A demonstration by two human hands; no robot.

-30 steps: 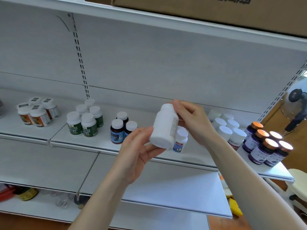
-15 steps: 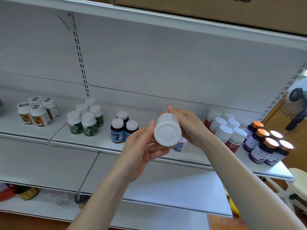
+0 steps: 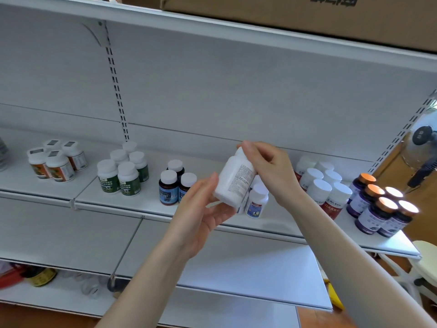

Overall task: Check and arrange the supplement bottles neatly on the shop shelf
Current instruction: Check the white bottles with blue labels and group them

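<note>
A plain white supplement bottle with small print on its side is held tilted in front of the middle shelf. My right hand grips its capped top. My left hand cups its base from below with fingers spread. Just behind it, a small white bottle with a blue label stands on the shelf. Groups of bottles line the shelf: orange-labelled, green-labelled, dark blue-labelled, white with red labels, purple with orange caps.
A cardboard box rests on the top shelf. The lower shelf juts out below my forearms. Clutter lies on the bottom shelf at left. A fan and a cream stool stand at the right.
The white bottle went from upright to base-toward-me half a second ago, and now tilts back with its printed side showing. Both hands stayed on it.
</note>
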